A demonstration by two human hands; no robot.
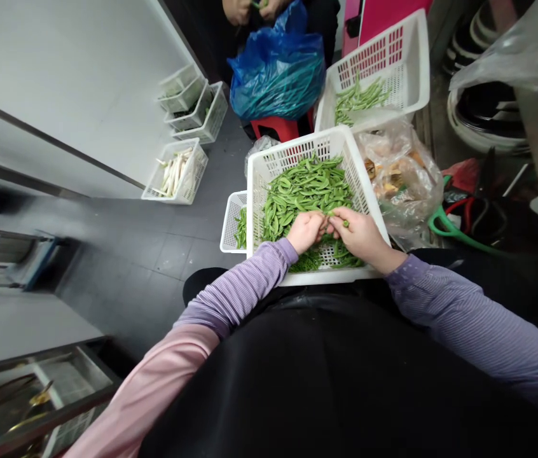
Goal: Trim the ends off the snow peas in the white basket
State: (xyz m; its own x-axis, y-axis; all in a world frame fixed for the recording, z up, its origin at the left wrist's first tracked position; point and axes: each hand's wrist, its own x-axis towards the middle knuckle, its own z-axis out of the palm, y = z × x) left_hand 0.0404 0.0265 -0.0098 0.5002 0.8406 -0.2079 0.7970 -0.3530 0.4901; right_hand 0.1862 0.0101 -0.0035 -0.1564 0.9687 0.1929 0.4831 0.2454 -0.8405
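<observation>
Over a white plastic basket [362, 159] of snow peas [314, 181], my two hands meet with their fingertips together. My left hand [308, 230] is closed in a pinch at one end of a green pod. My right hand [359, 234] is closed too, with bits of green snow pea [346, 223] showing between its fingers. The exact grip of the fingertips is partly hidden. Below my hands, near the basket's front wall, lies a pile of thin green trimmings [308, 259], with more pods to the right of it.
A smaller white basket [225, 236] with green pods sits at the left. Beyond stand a blue bag [276, 70] on a red stool [278, 127] and a basket of green beans [362, 95]. Another person's hands [250, 9] work there. Right lie a clear bag [402, 172] and green-handled scissors [441, 222].
</observation>
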